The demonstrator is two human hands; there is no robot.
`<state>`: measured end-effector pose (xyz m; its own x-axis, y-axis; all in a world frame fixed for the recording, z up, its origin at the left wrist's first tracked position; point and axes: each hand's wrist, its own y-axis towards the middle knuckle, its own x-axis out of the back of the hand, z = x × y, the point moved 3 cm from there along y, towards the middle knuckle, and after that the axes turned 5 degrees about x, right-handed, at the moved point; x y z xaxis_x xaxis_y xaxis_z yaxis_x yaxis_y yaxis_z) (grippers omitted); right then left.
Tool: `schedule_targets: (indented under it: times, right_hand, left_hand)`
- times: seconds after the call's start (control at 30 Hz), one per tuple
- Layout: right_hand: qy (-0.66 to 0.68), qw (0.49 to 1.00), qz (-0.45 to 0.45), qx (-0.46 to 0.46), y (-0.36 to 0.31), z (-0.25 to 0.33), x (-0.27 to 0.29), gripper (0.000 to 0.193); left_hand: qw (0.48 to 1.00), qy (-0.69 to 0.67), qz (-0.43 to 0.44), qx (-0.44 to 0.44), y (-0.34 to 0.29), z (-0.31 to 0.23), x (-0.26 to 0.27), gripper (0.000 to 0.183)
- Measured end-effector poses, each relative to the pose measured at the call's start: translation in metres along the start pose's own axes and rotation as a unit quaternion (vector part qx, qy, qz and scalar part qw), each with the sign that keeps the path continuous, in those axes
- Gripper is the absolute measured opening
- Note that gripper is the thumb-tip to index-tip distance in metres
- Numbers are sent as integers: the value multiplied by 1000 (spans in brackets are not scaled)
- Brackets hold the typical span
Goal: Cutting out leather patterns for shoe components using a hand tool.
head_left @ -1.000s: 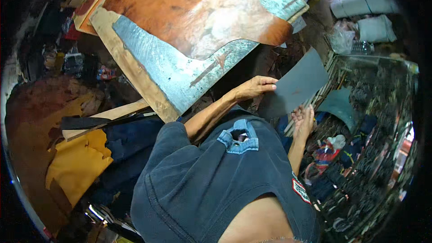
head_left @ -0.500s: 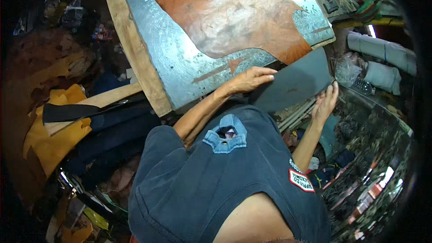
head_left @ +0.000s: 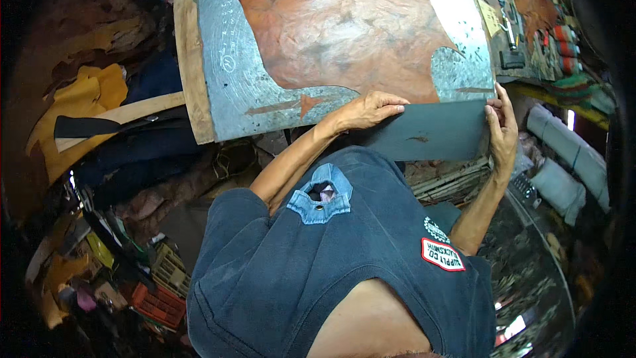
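A dark grey, flat rectangular sheet (head_left: 424, 134) with a small brown mark stands tilted at the near edge of the work table. My left hand (head_left: 368, 111) grips its upper edge toward the left, fingers closed and pointing right. At the sheet's right end, my right hand (head_left: 503, 122) pinches the upper corner between thumb and fingers. Just beyond the sheet lies a large reddish-brown leather hide (head_left: 331, 33), spread over the table's metal top (head_left: 232, 66). What the sheet is made of cannot be told.
A wooden board (head_left: 190, 53) edges the table's left side. Tools, including a black-ended one (head_left: 512, 58), and red spools (head_left: 567, 50) lie at the far right. White rolls (head_left: 568, 149) sit to the right. Yellow leather (head_left: 86, 96) and a red crate (head_left: 158, 305) are at left.
The sheet's right end has turned away from me, so its upper edge now runs nearly level along the table. My right hand has moved farther away with it. The whole view has also turned.
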<state>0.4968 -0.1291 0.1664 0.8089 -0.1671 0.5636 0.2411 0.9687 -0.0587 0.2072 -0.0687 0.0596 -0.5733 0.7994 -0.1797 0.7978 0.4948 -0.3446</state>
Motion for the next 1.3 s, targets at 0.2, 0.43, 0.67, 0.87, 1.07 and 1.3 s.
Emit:
schedule_targets:
  times: [0.2,0.43,0.67,0.87,1.07,1.3]
  right_hand:
    - [-25,965,262,16,48,-31,7,26]
    - [-45,904,423,25,72,-21,-32,25]
    - [254,943,165,-136,101,17,-150,30]
    - [274,940,143,-143,90,31,-284,43]
    - [10,981,165,-99,79,73,-290,48]
    - [-119,983,140,-16,84,72,-297,51]
  left_hand:
    - [997,65,-42,9,18,-19,-6,33]
    - [964,213,-162,-3,-3,-47,52,24]
    - [711,343,-580,-199,-93,-100,198,28]
    - [774,424,-464,-76,-106,17,235,52]
    - [757,503,-415,-43,-114,50,242,61]
    - [777,488,-396,-43,-119,49,260,68]
